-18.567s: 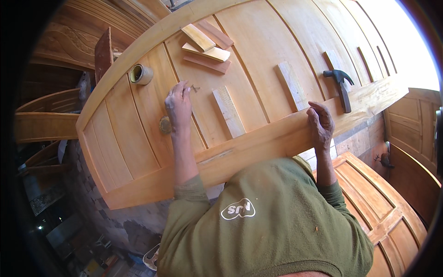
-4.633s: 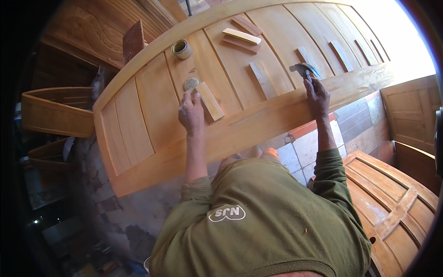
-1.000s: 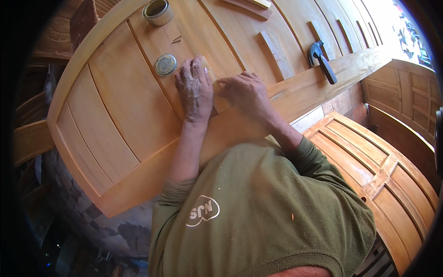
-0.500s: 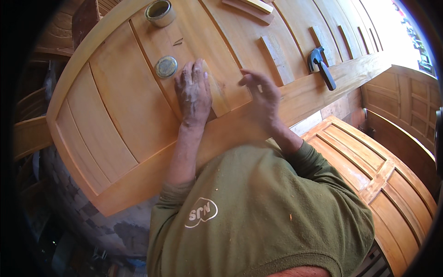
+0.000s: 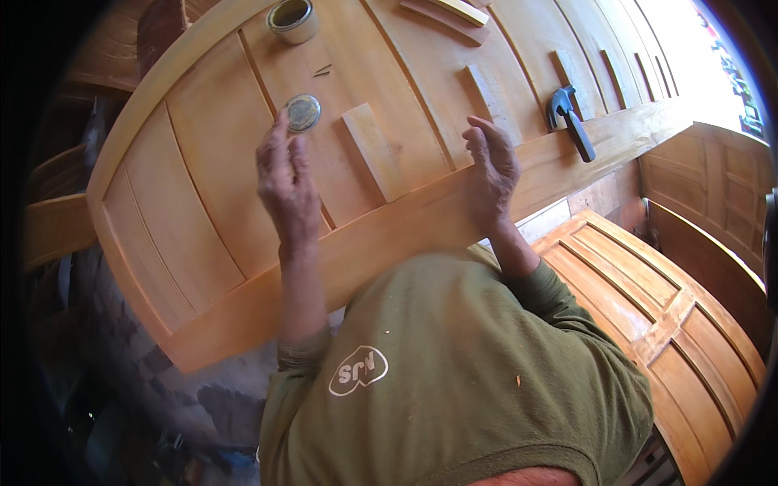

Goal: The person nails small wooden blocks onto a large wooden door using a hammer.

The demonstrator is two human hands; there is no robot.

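My left hand (image 5: 288,193) hovers over the wooden panelled door (image 5: 207,138), with its fingers stretched out and apart. One fingertip reaches the left rim of a round metal lid (image 5: 304,112); whether it touches cannot be told. Between my hands a short flat wood block (image 5: 369,152) lies on the door against its near rail (image 5: 389,223). Slightly blurred, my right hand (image 5: 494,172) is held above that rail, fingers loosely bent and nothing seen in them. A black claw hammer (image 5: 574,125) rests on the rail farther right.
An open tin can (image 5: 292,22) stands at the far side, two thin nail-like pieces (image 5: 322,71) near it. More wood blocks (image 5: 485,93) line the rail, and loose strips (image 5: 446,18) lie at the top. Another panelled door (image 5: 648,283) leans at the lower right.
My left hand has come off the wood block and moved left toward the lid, uncovering the block. My right hand has shifted slightly right, away from the block.
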